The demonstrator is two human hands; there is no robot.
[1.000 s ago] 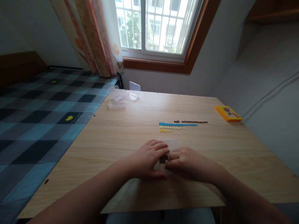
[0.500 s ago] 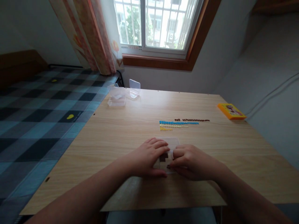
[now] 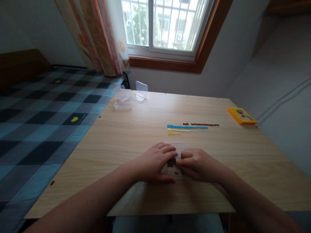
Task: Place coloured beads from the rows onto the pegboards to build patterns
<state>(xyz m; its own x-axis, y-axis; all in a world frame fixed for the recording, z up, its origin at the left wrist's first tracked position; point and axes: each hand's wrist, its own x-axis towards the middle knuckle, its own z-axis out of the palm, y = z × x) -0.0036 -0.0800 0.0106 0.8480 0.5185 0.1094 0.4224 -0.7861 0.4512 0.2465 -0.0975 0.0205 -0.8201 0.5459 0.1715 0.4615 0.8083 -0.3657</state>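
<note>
The left hand (image 3: 159, 163) lay spread, thumb apart, across an open clear box (image 3: 180, 148) with brown pieces (image 3: 171, 162) inside; the right hand (image 3: 198, 163) curled over its right side, its hold impossible to tell. Beyond ran blue pieces (image 3: 187, 127).

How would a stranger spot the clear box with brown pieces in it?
Start at the wooden table in front of the window and come to its near side. There, the left hand and right hand partly cover a clear box. Unlike the other clear boxes at the table's far left corner, this one shows dark brown pieces inside.
</note>
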